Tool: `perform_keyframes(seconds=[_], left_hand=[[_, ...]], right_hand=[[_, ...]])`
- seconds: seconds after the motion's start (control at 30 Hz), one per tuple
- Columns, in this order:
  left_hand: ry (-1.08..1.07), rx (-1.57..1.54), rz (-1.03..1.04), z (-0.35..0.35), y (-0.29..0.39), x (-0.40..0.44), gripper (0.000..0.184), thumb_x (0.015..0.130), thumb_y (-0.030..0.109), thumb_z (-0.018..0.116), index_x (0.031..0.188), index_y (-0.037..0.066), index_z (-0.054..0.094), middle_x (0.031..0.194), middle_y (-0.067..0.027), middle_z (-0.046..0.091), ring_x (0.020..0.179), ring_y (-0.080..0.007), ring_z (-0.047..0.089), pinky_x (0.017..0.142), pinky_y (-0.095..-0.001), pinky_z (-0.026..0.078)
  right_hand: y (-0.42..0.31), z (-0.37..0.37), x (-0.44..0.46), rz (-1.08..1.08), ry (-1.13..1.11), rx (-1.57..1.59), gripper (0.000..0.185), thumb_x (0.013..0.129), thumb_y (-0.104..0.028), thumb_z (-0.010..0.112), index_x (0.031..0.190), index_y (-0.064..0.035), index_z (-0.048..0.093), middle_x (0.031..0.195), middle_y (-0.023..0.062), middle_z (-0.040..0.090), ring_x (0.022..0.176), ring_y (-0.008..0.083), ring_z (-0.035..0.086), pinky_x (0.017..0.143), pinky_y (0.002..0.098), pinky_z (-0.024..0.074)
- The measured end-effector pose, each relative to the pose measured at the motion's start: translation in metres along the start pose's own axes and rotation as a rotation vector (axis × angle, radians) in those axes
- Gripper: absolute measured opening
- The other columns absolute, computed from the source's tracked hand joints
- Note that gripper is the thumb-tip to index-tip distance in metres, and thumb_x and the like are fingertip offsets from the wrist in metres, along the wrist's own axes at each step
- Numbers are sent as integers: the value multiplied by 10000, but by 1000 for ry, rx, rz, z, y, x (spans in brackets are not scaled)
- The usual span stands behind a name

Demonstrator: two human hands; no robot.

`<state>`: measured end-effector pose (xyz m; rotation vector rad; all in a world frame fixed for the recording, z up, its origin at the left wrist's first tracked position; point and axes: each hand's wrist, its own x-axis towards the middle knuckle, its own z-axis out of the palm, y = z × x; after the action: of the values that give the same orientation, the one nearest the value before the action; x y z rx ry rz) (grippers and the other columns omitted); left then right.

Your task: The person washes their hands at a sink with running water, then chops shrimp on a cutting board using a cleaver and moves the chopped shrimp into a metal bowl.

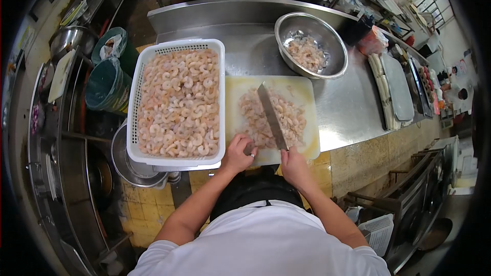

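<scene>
In the head view, the right hand (294,164), just below centre, is closed around the handle of a knife (273,116), blade slanting up-left over chopped shrimp (252,115) on a cutting board (232,99). The left hand (238,154) curls at the board's lower left; whether it grips anything, I cannot tell. Steel counter (245,51) spans upper centre; yellow tiled floor (146,207) shows lower left.

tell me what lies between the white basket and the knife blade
In the head view, a bare strip of cutting board, then chopped shrimp, with the left hand at the near end.
</scene>
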<state>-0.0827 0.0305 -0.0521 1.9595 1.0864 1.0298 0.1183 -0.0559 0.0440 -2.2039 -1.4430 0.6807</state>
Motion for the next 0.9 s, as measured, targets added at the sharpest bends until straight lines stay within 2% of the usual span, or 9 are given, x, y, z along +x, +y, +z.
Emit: perform_keyframes(seconds=[0.07, 0.23, 0.47, 0.63, 0.77, 0.9], left_hand=[[-27, 10, -46, -4, 8, 3, 299, 809, 114, 873, 1056, 53, 716, 1105, -103, 651, 849, -256, 691, 746, -352, 590], [11, 17, 8, -2, 4, 4, 321, 803, 138, 889, 1064, 54, 721, 1096, -100, 659, 832, -248, 688, 737, -350, 587], [-28, -50, -78, -2, 2, 1, 322, 815, 158, 885, 1065, 43, 718, 1100, -118, 663, 898, -290, 703, 763, -376, 597], [34, 35, 10, -1, 1, 3, 305, 820, 117, 850, 1081, 41, 711, 1103, -120, 659, 889, -294, 707, 753, -381, 596], [-43, -53, -79, -6, 5, 3, 306, 817, 75, 808, 1101, 37, 701, 1126, -126, 660, 964, -329, 708, 802, -403, 602], [-35, -39, -68, -6, 2, 5, 317, 810, 68, 798, 1107, 34, 693, 1138, -133, 658, 961, -315, 706, 808, -388, 602]], right_hand=[[3, 5, 9, -12, -5, -27, 364, 1088, -292, 561, 938, 39, 581, 800, 355, 651, 805, 587, 634, 700, 647, 479], [-39, -24, 7, -31, 0, 57, 358, 1082, -285, 568, 944, 44, 591, 832, 357, 664, 825, 584, 646, 721, 645, 493], [-16, 16, 24, -81, -5, -14, 335, 1077, -264, 580, 956, 49, 590, 843, 358, 668, 840, 580, 650, 730, 641, 497], [-56, -23, 1, -6, -31, 57, 362, 1074, -287, 585, 949, 51, 613, 831, 349, 673, 824, 576, 656, 720, 647, 500], [-22, 22, 9, -10, -39, -55, 364, 1076, -298, 584, 950, 43, 614, 815, 344, 670, 806, 577, 651, 698, 647, 492], [-33, 13, 26, -32, 15, -5, 361, 1075, -304, 583, 948, 33, 609, 815, 343, 671, 807, 572, 655, 696, 642, 495]])
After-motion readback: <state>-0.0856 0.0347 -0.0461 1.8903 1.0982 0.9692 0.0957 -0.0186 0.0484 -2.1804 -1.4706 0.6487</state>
